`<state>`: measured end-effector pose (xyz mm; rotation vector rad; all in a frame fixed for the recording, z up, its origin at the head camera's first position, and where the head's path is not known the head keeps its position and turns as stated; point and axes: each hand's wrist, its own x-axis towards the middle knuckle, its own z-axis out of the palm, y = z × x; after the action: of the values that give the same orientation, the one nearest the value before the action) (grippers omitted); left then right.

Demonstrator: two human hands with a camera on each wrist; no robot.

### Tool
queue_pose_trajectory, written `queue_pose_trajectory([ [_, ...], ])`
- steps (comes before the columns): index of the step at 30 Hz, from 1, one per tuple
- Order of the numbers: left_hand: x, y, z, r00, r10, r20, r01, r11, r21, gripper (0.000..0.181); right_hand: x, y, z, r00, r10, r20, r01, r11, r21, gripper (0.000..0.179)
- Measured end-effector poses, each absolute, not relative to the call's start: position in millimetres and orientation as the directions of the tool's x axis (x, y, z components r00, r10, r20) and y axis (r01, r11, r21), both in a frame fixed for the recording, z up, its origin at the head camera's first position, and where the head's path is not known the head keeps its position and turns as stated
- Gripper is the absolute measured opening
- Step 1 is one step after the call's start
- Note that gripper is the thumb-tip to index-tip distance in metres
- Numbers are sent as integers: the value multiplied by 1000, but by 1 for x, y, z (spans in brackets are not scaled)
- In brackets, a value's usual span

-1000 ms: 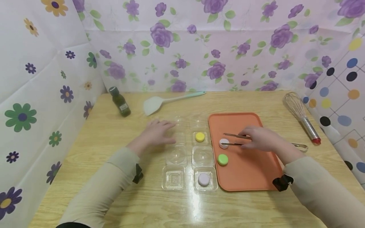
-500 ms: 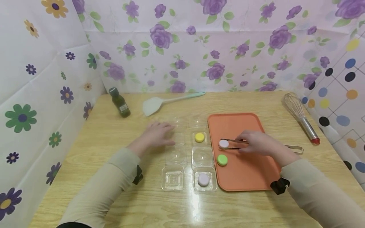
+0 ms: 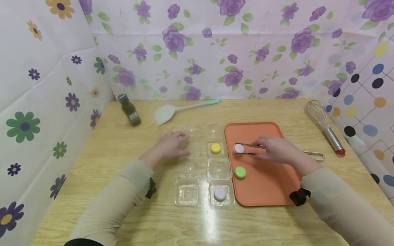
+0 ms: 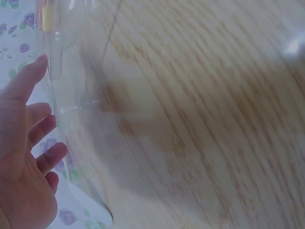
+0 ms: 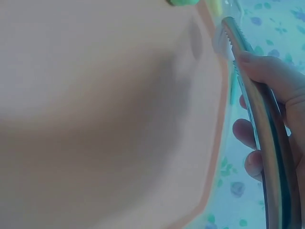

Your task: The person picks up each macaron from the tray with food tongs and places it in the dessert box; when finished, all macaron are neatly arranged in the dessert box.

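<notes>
My right hand holds metal tongs, thumb on one arm and fingers on the other. Between the serrated tips sits a pale lilac macaron, lifted over the left part of the orange tray. A green macaron lies on the tray, just below it in the head view. My left hand is spread at the left side of a clear plastic box; its fingertips are at the box's edge, and contact is hard to tell. A yellow macaron sits in a far right compartment.
Nearer me, another clear box lies open, with a pale lilac macaron in its right compartment. A dark bottle and a white spatula lie at the back left. A whisk lies at the right edge.
The tongs have closed on the lilac macaron and raised it off the tray, shifting slightly away from me and left. My left hand has stayed nearly still.
</notes>
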<state>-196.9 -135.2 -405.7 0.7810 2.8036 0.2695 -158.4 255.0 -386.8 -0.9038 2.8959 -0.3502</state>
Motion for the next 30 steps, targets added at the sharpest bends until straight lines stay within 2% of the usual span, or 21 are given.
queue_pose_trajectory([
  [5, -196, -135, -405, -841, 515, -166, 472, 848, 240, 74, -164, 238, -379, -809, -588, 7, -571, 783, -246, 36],
  [11, -195, -135, -406, -841, 517, -157, 469, 843, 265, 73, -173, 209, -369, -824, -564, -46, -534, 802, -267, 40],
  [17, -196, -136, -407, -838, 525, -148, 477, 837, 268, 73, -184, 181, -366, -802, -591, -90, -543, 783, -302, 44],
  [30, -196, -137, -409, -847, 510, -152, 457, 843, 284, 75, -194, 129, -371, -763, -629, -149, -590, 772, -238, 46],
])
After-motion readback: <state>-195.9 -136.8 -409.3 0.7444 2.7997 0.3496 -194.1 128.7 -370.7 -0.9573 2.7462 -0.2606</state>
